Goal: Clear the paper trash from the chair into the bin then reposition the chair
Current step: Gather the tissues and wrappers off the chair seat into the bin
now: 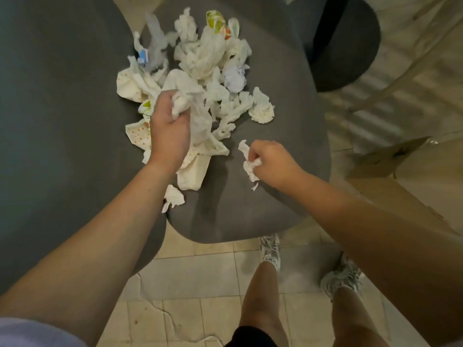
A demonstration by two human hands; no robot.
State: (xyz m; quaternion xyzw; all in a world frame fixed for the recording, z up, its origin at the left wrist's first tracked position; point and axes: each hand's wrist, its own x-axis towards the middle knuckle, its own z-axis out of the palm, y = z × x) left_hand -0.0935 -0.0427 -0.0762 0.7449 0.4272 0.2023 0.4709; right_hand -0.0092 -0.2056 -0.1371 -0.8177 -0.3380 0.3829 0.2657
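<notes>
A heap of crumpled white tissues and printed wrappers (200, 58) covers the dark grey chair seat (263, 209). My left hand (169, 123) sits in the near part of the heap and grips a wad of white tissue (181, 102). My right hand (271, 161) is to the right, apart from the heap, pinching a small crumpled tissue (249, 164) just above the seat. One loose tissue scrap (172, 196) lies at the seat's near left edge. No bin can be seen for certain.
A dark grey curved surface (50, 121) fills the left side. A second dark round seat (350, 46) stands at the back right. A cardboard box (390, 156) sits on the right. My legs and white sneakers (270, 251) stand on the beige tiled floor.
</notes>
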